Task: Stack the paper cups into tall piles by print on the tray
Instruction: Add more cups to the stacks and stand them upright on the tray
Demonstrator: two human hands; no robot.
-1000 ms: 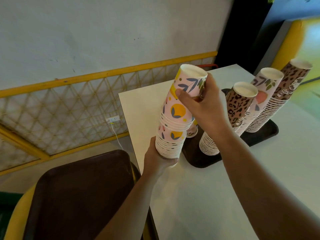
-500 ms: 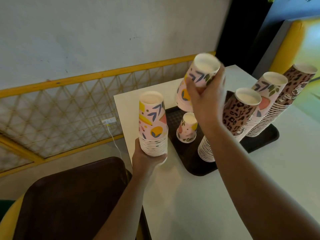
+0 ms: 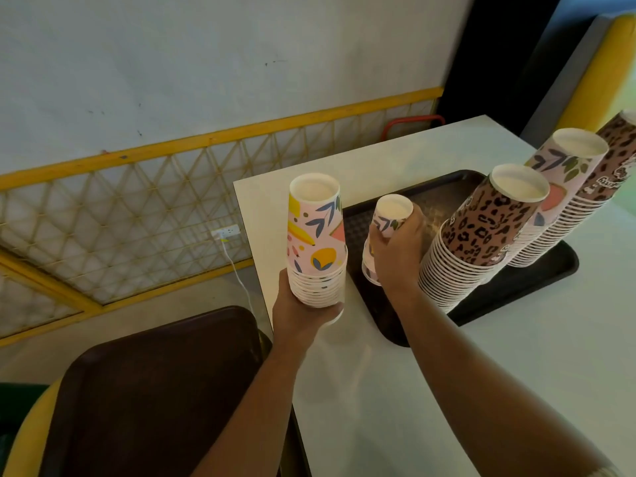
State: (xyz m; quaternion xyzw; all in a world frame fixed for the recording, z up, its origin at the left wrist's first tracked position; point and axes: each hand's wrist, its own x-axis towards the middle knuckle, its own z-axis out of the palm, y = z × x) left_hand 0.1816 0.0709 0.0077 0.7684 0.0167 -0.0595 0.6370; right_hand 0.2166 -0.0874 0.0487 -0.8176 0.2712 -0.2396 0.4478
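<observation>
My left hand (image 3: 303, 315) grips the bottom of a short upside-down pile of pink floral cups (image 3: 318, 242), held above the white table's left edge. My right hand (image 3: 397, 249) is wrapped around a second pink floral pile (image 3: 390, 218) standing on the black tray (image 3: 392, 325) at its near left. On the tray to the right rise a leopard-print pile (image 3: 481, 235), a taller floral pile (image 3: 564, 187) and another leopard pile (image 3: 619, 156) at the frame edge.
The white table (image 3: 413, 390) runs from the wall towards me. A dark brown tray (image 3: 155, 390) lies on a yellow seat at the lower left. A yellow lattice railing (image 3: 137, 208) and a white cable with a socket (image 3: 227, 232) are on the wall side.
The single tall floral pile was split in two. My right hand carried the upper part right and down onto the small floral pile on the tray; my left hand kept the lower part.
</observation>
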